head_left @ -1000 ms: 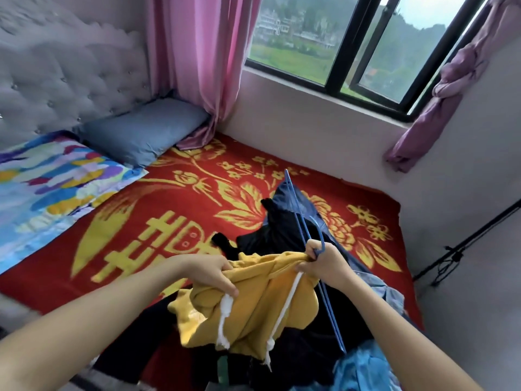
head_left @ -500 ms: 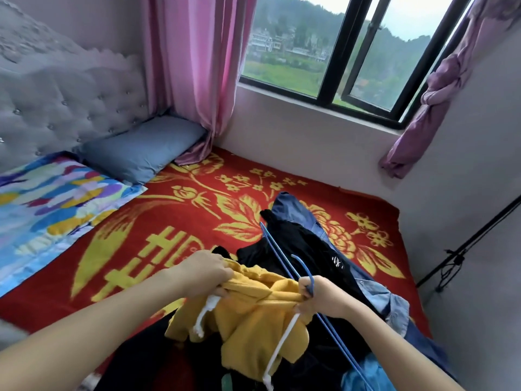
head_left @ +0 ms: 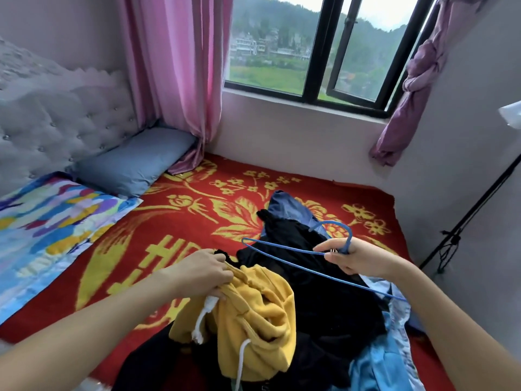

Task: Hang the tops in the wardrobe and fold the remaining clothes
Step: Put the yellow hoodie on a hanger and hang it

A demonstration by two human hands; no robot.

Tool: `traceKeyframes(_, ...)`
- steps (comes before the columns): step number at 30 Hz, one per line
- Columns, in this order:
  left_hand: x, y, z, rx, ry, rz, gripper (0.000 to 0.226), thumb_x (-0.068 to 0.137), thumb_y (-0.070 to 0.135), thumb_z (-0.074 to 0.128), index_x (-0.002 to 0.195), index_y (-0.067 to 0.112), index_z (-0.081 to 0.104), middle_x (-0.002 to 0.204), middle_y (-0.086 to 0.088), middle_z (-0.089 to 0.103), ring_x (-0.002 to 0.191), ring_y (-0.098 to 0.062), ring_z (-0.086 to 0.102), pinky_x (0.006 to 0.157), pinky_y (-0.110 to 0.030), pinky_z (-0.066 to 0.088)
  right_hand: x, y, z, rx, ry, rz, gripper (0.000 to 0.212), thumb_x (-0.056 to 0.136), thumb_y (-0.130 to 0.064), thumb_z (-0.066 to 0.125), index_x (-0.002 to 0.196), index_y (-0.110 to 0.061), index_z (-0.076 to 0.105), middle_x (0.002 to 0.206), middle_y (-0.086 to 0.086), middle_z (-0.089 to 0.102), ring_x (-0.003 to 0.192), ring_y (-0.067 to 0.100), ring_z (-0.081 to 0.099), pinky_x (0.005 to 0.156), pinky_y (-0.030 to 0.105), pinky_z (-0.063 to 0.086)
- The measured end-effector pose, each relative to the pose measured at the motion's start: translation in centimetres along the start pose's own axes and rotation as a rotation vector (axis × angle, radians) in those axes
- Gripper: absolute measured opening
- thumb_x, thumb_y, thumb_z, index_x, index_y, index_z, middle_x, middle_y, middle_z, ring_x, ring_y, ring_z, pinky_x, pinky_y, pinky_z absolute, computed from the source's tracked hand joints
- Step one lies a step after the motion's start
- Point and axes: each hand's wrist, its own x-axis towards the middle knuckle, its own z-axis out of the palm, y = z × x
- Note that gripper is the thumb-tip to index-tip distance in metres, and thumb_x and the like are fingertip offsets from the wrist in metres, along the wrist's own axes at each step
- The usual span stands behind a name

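Red bedspread (head_left: 183, 221), yellow hoodie (head_left: 253, 320) below left grip (head_left: 203, 272), hanger (head_left: 282, 246) in right grip (head_left: 358, 258)

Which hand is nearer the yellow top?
Left. The left hand grips the yellow top at its upper edge; the right hand holds the hanger off to its right, not touching.

I see the bed (head_left: 366, 198) under a red blanket (head_left: 180, 221) with yellow flowers, filling the middle of the frame. At upper left a grey-blue pillow (head_left: 132, 162) lies by the tufted headboard (head_left: 56, 128), with a bright multicoloured cover (head_left: 50, 221) just beside it at the left edge. At lower right a heap of clothes sits on the blanket: black pieces (head_left: 324, 292), dark denim (head_left: 282, 204) at the back, light blue fabric (head_left: 377, 362) at the bottom.
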Motion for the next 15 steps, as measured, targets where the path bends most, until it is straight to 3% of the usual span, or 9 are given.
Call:
traceKeyframes(2,0.1,-0.1,-0.7,0.016,0.019,0.018,0.039,0.093,0.053,0.039,0.109,0.020,0.051,0.107,0.003,0.058,0.104,-0.017,0.045,0.088,-0.030,0.034,-0.4,0.2,0.5,0.015,-0.056,0.016,0.022,0.099,-0.023,0.045,0.114,-0.035,0.055,0.042,-0.012,0.035,0.041,0.007,0.030,0.045,0.017,0.026)
traceKeyframes(6,0.2,0.0,-1.5,0.059,0.084,0.061,0.039,0.094,0.055,0.035,0.108,0.022,0.050,0.107,0.006,0.057,0.104,-0.015,0.044,0.084,-0.027,0.030,-1.0,0.1,0.8,-0.043,-0.095,0.009,0.021,0.097,-0.023,0.049,0.109,-0.018,0.066,0.050,0.001,0.040,0.043,0.010,0.028,0.045,0.017,0.024)
traceKeyframes(8,0.2,0.2,-1.7,0.078,0.106,0.074,0.041,0.094,0.057,0.032,0.105,0.022,0.050,0.106,0.006,0.057,0.103,-0.014,0.044,0.081,-0.026,0.029,-1.5,0.0,0.8,-0.026,-0.086,-0.002,0.019,0.096,-0.018,0.052,0.103,-0.019,0.069,0.056,0.007,0.039,0.044,0.012,0.028,0.044,0.018,0.023)
traceKeyframes(12,0.1,0.8,-2.5,0.100,0.115,0.095,0.040,0.093,0.058,0.034,0.102,0.022,0.050,0.103,0.007,0.057,0.101,-0.014,0.044,0.078,-0.025,0.027,-1.8,-0.6,-0.2,0.088,-0.074,-0.048,0.022,0.093,-0.010,0.055,0.089,-0.024,0.071,0.042,-0.009,0.034,0.038,0.008,0.027,0.042,0.017,0.022)
traceKeyframes(15,0.2,1.7,-4.0,0.075,0.217,0.131,0.035,0.091,0.057,0.045,0.092,0.024,0.056,0.090,0.010,0.060,0.090,-0.012,0.050,0.071,-0.023,0.031,-1.2,-1.4,0.1,0.080,-0.075,-0.083,0.021,0.093,-0.008,0.054,0.093,-0.021,0.071,0.039,-0.012,0.036,0.036,0.005,0.028,0.040,0.015,0.023)
